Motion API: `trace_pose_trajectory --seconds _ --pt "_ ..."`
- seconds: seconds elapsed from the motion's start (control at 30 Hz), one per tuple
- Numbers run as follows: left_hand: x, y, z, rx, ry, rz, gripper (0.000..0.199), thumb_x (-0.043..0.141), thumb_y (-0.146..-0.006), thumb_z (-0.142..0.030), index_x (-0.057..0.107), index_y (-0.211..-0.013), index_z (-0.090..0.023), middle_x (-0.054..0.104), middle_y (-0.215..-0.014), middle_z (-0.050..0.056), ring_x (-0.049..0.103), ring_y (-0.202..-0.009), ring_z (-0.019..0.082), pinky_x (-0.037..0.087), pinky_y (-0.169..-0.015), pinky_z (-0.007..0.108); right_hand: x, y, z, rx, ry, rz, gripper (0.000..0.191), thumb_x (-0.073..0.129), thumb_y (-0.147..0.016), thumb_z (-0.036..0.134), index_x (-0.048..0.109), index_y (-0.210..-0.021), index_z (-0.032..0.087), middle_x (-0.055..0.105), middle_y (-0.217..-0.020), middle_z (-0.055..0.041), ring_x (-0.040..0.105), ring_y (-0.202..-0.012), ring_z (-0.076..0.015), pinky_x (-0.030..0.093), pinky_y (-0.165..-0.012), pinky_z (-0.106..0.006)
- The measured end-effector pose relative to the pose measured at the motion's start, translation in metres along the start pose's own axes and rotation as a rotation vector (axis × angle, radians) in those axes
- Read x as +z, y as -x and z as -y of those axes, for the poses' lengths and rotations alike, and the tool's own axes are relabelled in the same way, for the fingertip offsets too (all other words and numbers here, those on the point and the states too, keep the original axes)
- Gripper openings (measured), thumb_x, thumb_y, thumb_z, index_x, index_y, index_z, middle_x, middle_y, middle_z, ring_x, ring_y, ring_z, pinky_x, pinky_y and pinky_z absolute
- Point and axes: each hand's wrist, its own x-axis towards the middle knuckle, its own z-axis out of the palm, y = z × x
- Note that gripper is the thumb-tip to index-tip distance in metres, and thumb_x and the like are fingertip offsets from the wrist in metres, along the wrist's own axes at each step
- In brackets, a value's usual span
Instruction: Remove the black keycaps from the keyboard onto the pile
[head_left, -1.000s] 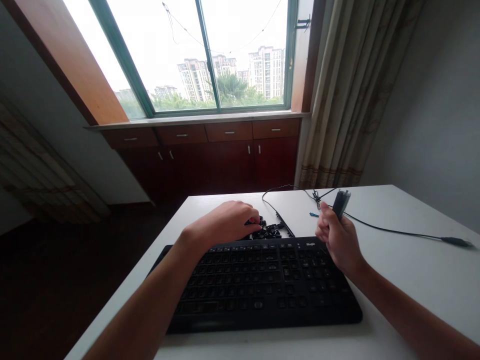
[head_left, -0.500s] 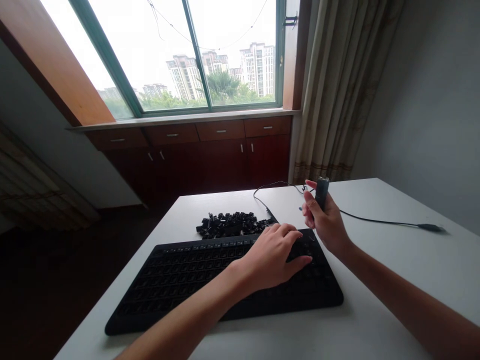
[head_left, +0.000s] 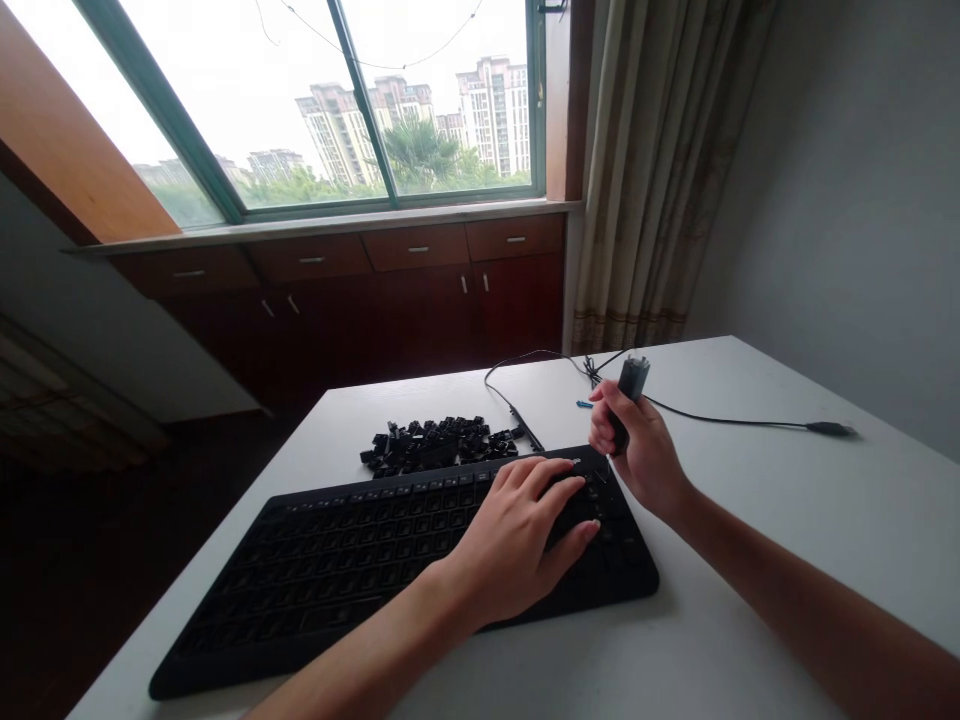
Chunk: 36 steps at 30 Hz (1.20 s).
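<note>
A black keyboard (head_left: 330, 570) lies on the white table, with bare sockets showing over its left and middle parts. My left hand (head_left: 517, 530) rests palm down on its right side, fingers stretched out and touching the number pad area. Over the keyboard's upper right corner, my right hand (head_left: 645, 450) is closed around a dark keycap puller (head_left: 634, 377), held upright with its clear end up. A thin wire loop (head_left: 602, 470) pokes out beneath that fist, close to the keys. Behind the keyboard is a heap of loose black keycaps (head_left: 435, 442).
A black cable (head_left: 727, 419) runs across the white table (head_left: 795, 540) to a plug (head_left: 829, 429) on the right. A slim black strip (head_left: 527, 428) lies by the keycaps. Beyond the table stand a dark red cabinet (head_left: 337, 320), a window and a curtain (head_left: 637, 180).
The view has shifted slightly, so everything sits further left. My right hand has tilted the puller and its fingers are curled more tightly. My left hand's fingers have spread a little on the keyboard.
</note>
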Motion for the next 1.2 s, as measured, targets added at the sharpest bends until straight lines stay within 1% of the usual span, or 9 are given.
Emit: trace_pose_trajectory --seconds 0.2,0.37,0.5,0.73,0.83,0.93,1.07,1.13,1.2 --pt "-0.001 -0.001 -0.001 0.003 -0.019 0.020 0.043 0.052 -0.103 -0.046 0.058 -0.140 -0.025 0.056 -0.148 0.007 0.050 -0.134 0.029 0.040 -0.115 0.052 0.006 0.004 0.002 0.053 -0.038 -0.080 0.042 0.074 -0.085 0.047 0.050 -0.063 0.021 0.041 -0.054 0.0057 0.035 -0.047 -0.0088 0.034 -0.045 -0.024" --pt "-0.001 -0.001 -0.002 0.013 -0.012 0.019 0.042 0.053 -0.103 -0.044 0.058 -0.140 -0.025 0.058 -0.147 0.005 0.051 -0.134 0.028 0.040 -0.115 0.051 0.006 0.004 -0.003 0.055 -0.074 -0.173 0.038 0.075 -0.083 0.041 0.049 -0.064 0.021 0.040 -0.056 0.0065 0.034 -0.047 -0.0081 0.033 -0.045 -0.024" --pt "-0.001 -0.001 -0.001 0.013 -0.005 0.024 0.042 0.052 -0.103 -0.043 0.059 -0.139 -0.023 0.059 -0.147 0.004 0.051 -0.133 0.028 0.040 -0.115 0.051 0.006 0.006 -0.008 -0.004 -0.074 -0.207 0.037 0.073 -0.086 0.037 0.049 -0.064 0.020 0.042 -0.056 0.0058 0.038 -0.049 -0.0086 0.035 -0.047 -0.023" --pt "-0.001 -0.002 -0.002 0.018 -0.001 0.019 0.042 0.052 -0.103 -0.043 0.059 -0.139 -0.022 0.059 -0.147 0.005 0.051 -0.132 0.029 0.040 -0.115 0.051 0.002 0.008 -0.018 -0.104 0.091 -0.097 0.036 0.071 -0.091 0.045 0.050 -0.073 0.022 0.046 -0.063 0.0053 0.043 -0.056 -0.0101 0.040 -0.055 -0.024" --pt "-0.001 -0.002 -0.003 0.018 0.001 0.012 0.042 0.053 -0.103 -0.043 0.059 -0.138 -0.022 0.059 -0.147 0.005 0.051 -0.132 0.028 0.039 -0.115 0.050 0.001 0.007 -0.019 -0.083 0.098 -0.015 0.038 0.067 -0.093 0.051 0.049 -0.075 0.023 0.046 -0.062 0.0054 0.044 -0.055 -0.0106 0.040 -0.053 -0.025" --pt "-0.002 -0.002 -0.003 0.018 0.000 0.012 0.040 0.053 -0.103 -0.042 0.059 -0.137 -0.023 0.059 -0.146 0.005 0.051 -0.132 0.029 0.039 -0.115 0.050 0.003 0.007 -0.018 -0.054 0.071 0.021 0.043 0.063 -0.093 0.058 0.046 -0.075 0.024 0.044 -0.059 0.0064 0.041 -0.050 -0.0102 0.038 -0.049 -0.025" --pt "-0.003 -0.001 -0.003 0.024 0.028 0.006 0.040 0.052 -0.103 -0.040 0.055 -0.139 -0.023 0.060 -0.144 0.006 0.052 -0.131 0.029 0.039 -0.115 0.051 0.006 0.011 -0.017 -0.119 0.141 0.037 0.045 0.063 -0.091 0.062 0.044 -0.075 0.024 0.039 -0.060 0.0074 0.035 -0.049 -0.0097 0.035 -0.047 -0.025" --pt "0.000 -0.004 -0.003 -0.024 0.072 -0.023 0.040 0.052 -0.102 -0.035 0.051 -0.139 -0.020 0.062 -0.139 0.010 0.054 -0.127 0.029 0.041 -0.113 0.051 0.008 0.014 -0.018 -0.146 0.220 0.062 0.043 0.062 -0.092 0.062 0.046 -0.076 0.024 0.041 -0.061 0.0066 0.037 -0.051 -0.0108 0.036 -0.049 -0.026" --pt "0.006 -0.011 -0.005 -0.114 0.126 -0.073 0.046 0.054 -0.098 -0.032 0.047 -0.140 -0.014 0.060 -0.136 0.016 0.055 -0.126 0.031 0.044 -0.111 0.052 0.008 0.016 -0.018 -0.153 0.305 0.064 0.042 0.059 -0.094 0.060 0.047 -0.077 0.025 0.043 -0.062 0.0053 0.040 -0.053 -0.0121 0.039 -0.052 -0.027"
